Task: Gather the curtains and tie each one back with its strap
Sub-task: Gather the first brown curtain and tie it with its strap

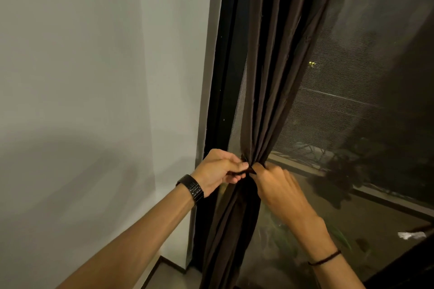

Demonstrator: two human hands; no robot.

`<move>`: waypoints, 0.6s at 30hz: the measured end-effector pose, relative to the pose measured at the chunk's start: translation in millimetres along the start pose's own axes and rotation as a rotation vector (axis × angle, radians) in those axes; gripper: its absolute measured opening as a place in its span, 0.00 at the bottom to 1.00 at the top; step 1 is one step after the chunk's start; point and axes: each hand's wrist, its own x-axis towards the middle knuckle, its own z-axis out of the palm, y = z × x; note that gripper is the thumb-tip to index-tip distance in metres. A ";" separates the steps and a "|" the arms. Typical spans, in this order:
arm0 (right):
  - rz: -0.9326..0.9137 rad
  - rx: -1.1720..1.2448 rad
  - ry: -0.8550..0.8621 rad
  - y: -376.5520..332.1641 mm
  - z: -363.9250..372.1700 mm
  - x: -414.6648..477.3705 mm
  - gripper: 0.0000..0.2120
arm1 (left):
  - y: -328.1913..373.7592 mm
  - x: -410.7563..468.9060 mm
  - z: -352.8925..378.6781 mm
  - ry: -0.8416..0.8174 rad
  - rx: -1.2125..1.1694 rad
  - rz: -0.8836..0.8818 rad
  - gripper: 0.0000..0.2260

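Note:
A dark brown curtain (279,65) hangs beside the black window frame, bunched into a narrow waist at mid-height. A dark brown strap (244,172) wraps that waist. My left hand (220,170), with a black watch on the wrist, pinches one end of the strap on the left side of the bunch. My right hand (278,186) grips the strap and fabric from the right, fingers curled behind the folds. Below the hands the curtain (232,230) falls loose toward the floor. How the strap ends meet is hidden by my fingers.
A pale wall (94,101) fills the left, meeting the black window frame (225,77). Behind the curtain is a mesh screen (340,101) and dark glass with night outside. A light skirting runs along the floor (171,265) at the bottom left.

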 end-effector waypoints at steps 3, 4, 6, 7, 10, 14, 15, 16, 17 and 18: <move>0.065 -0.008 -0.073 -11.3 -5.3 -1.9 0.12 | -0.4 0.1 -4.1 0.018 0.043 0.028 0.04; 0.049 0.019 -0.070 -12.3 -6.0 -1.6 0.11 | -0.7 0.7 -5.3 0.022 0.053 0.034 0.04; 0.002 0.211 -0.053 -9.6 -7.3 -2.2 0.11 | 1.3 1.5 -9.6 0.034 0.051 0.036 0.05; 0.000 0.348 -0.069 -8.1 -9.6 -3.7 0.15 | 3.7 2.5 -12.8 0.041 0.029 0.031 0.05; 0.027 0.636 -0.064 -2.1 -13.7 -13.7 0.24 | 16.1 4.8 -28.0 0.076 -0.028 -0.005 0.08; 0.085 0.564 0.122 38.5 -15.5 -26.5 0.26 | 34.9 11.3 -64.0 0.269 0.061 0.017 0.14; 0.141 0.559 0.163 54.0 -18.8 -31.1 0.27 | 39.2 11.1 -75.4 0.338 0.076 0.046 0.14; 0.184 0.566 0.183 66.8 -22.9 -35.4 0.26 | 41.9 11.3 -84.2 0.377 0.092 0.076 0.14; 0.201 0.568 0.170 73.2 -26.4 -39.3 0.24 | 44.4 11.3 -87.8 0.372 0.121 0.098 0.13; 0.185 0.557 0.136 72.0 -26.7 -40.6 0.21 | 45.9 11.6 -87.1 0.337 0.169 0.108 0.13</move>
